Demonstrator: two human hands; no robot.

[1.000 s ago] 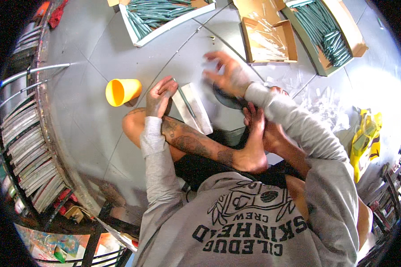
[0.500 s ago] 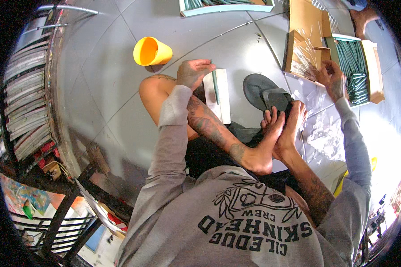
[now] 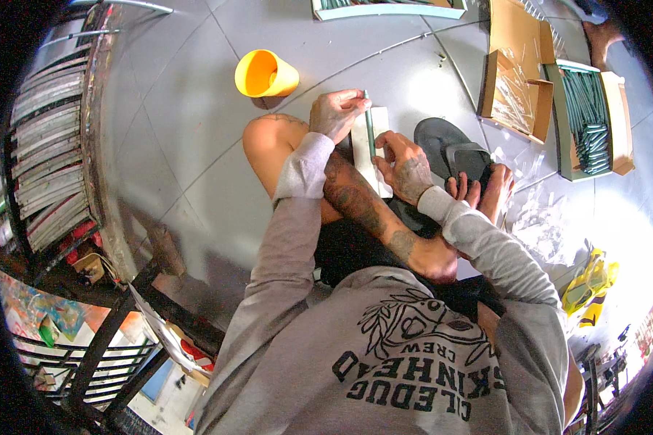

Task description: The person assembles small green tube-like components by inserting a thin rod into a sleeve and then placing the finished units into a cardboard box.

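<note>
I sit cross-legged on a grey tiled floor. My left hand pinches the upper end of a thin green stick. My right hand grips the same stick lower down with its fingertips. The stick stands nearly upright over a white flat pack that rests against my bare knee. Both forearms wear grey sleeves.
A yellow cup lies on its side beyond my knee. A dark sandal sits by my feet. To the right are a cardboard box of clear sleeves, a box of green sticks, loose clear wrappers and a yellow bag. Shelving lines the left.
My right hand has come back from the boxes at the right to the middle. Both hands now hold a green stick over the white pack.
</note>
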